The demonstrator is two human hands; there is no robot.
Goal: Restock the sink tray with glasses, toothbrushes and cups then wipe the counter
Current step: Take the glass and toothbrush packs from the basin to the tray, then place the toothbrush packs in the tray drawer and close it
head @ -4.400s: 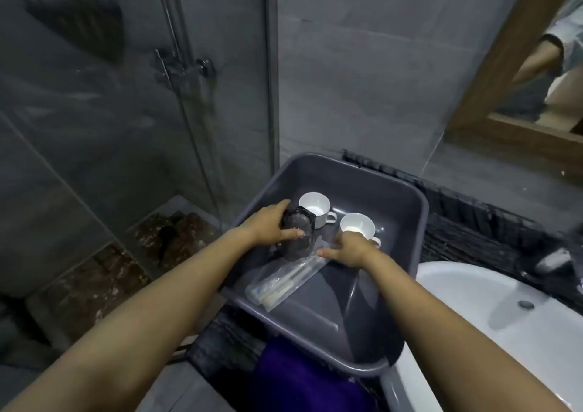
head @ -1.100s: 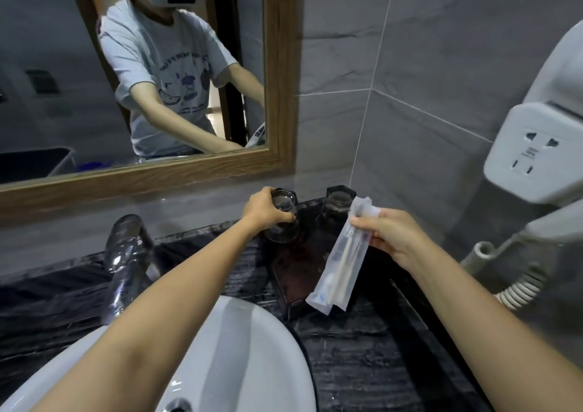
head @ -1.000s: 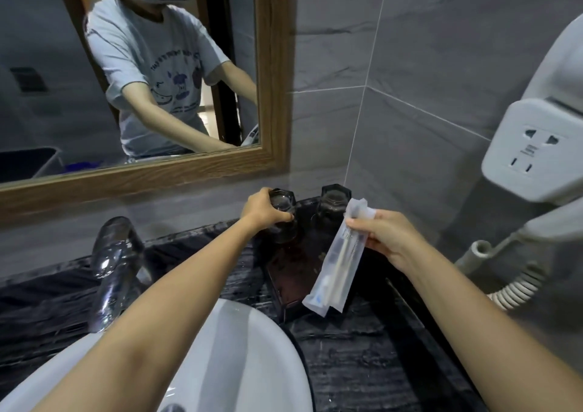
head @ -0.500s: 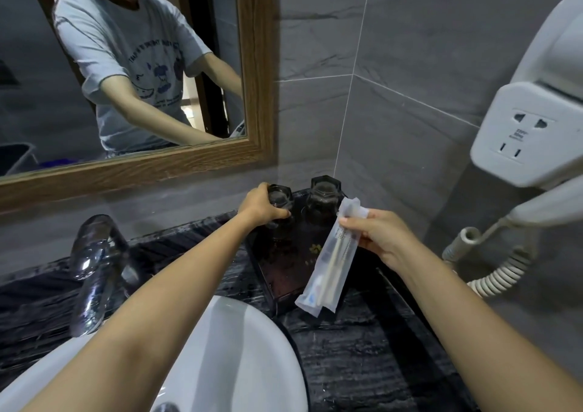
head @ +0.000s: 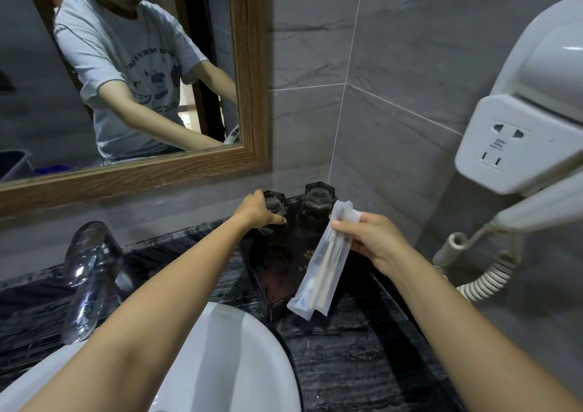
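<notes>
A dark rectangular tray (head: pixel 277 273) sits on the black marble counter (head: pixel 356 348) in the corner by the wall. My left hand (head: pixel 257 211) grips a dark glass (head: pixel 276 205) standing at the tray's back left. A second dark glass (head: pixel 318 203) stands upright at the tray's back right, untouched. My right hand (head: pixel 369 238) holds clear packets of toothbrushes (head: pixel 325 263) by their upper end; they hang slanted above the tray's right side.
A white basin (head: pixel 227 364) lies at the lower left with a chrome tap (head: pixel 88 273) behind it. A wood-framed mirror (head: pixel 151 172) is on the back wall. A white wall hair dryer with socket (head: pixel 517 146) and coiled cord (head: pixel 485 279) hangs at the right.
Since 4.4 s ago I carried the glass and toothbrush packets from the grey tub to the tray. Over the last second both hands barely move; the view shifts slightly.
</notes>
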